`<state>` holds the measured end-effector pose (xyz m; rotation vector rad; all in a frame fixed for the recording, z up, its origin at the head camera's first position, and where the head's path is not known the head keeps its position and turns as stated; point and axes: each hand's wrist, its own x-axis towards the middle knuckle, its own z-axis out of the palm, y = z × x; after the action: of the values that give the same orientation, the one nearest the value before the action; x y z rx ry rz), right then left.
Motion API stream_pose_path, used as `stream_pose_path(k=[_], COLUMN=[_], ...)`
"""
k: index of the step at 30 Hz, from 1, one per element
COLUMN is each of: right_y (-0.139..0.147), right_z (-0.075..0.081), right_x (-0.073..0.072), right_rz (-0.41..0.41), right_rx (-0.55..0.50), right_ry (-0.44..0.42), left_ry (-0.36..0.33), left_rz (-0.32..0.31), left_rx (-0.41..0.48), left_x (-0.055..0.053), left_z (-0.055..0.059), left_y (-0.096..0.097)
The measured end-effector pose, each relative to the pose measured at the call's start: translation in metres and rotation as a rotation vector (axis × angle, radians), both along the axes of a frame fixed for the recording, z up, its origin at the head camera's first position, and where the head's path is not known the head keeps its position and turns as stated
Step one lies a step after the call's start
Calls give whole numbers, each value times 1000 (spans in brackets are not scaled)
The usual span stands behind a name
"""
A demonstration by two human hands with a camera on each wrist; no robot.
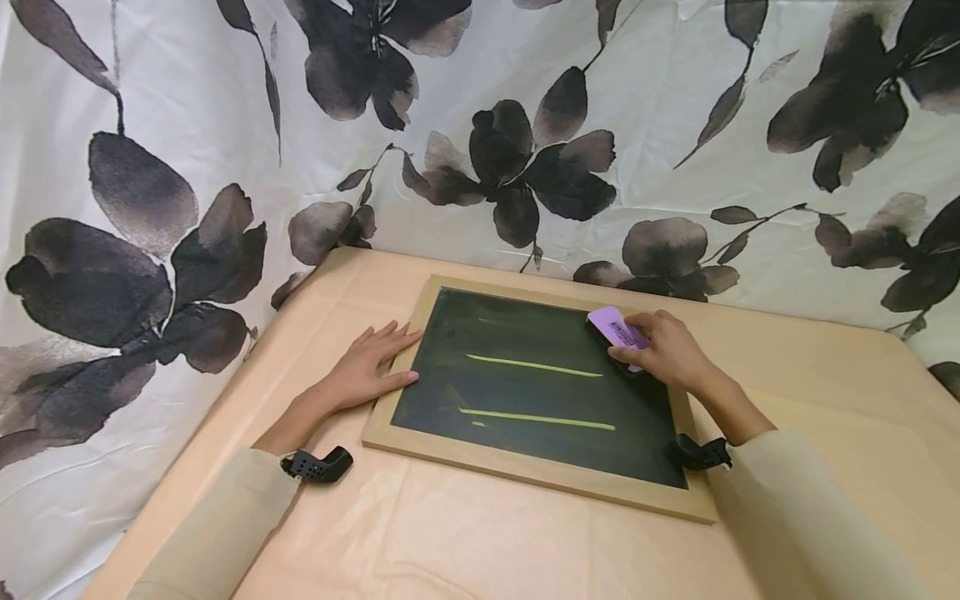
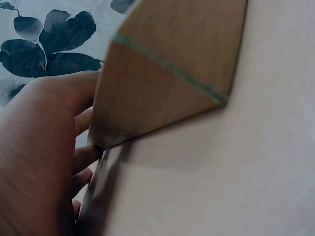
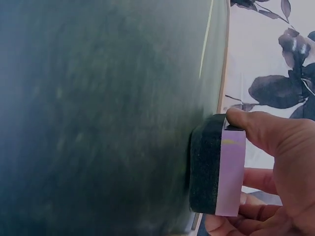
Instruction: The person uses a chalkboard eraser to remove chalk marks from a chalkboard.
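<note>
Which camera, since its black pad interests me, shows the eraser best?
Right wrist: the eraser appears large and side-on, its black pad plain beside the purple back. The head view shows it smaller, mainly the printed purple back, partly under the right hand. The left wrist view shows none.

1. The desk (image 1: 450,546) has a peach-coloured surface with faint creases and a soft sheen.
2. Directly on it lies a dark chalkboard (image 1: 525,393) in a pale wooden frame (image 1: 540,471), set askew, the near edge slanting down rightward.
3. The peach surface extends around the board on either side.
</note>
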<state>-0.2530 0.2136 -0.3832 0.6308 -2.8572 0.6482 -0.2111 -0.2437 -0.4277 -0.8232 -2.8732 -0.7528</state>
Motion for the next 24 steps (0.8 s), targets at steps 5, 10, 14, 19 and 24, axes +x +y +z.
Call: stream_pose_path(k=[5,10,14,19,24], right_y=[-12,-26,-39,-53,-66], right_z=[2,2,2,3,2], right_x=[-3,-9,-14,-18,-23], right_rz=[13,29,34,34,38], right_rx=[6,13,12,13,4], right_ry=[11,19,-14,-26,-20], left_ry=[-9,-10,-10,-11,-13], left_rz=[0,-2,-2,-2,-7], left_rx=[15,17,18,13,12], left_x=[1,1,1,1,0], left_z=[3,3,2,3,4], left_y=[1,1,1,1,1])
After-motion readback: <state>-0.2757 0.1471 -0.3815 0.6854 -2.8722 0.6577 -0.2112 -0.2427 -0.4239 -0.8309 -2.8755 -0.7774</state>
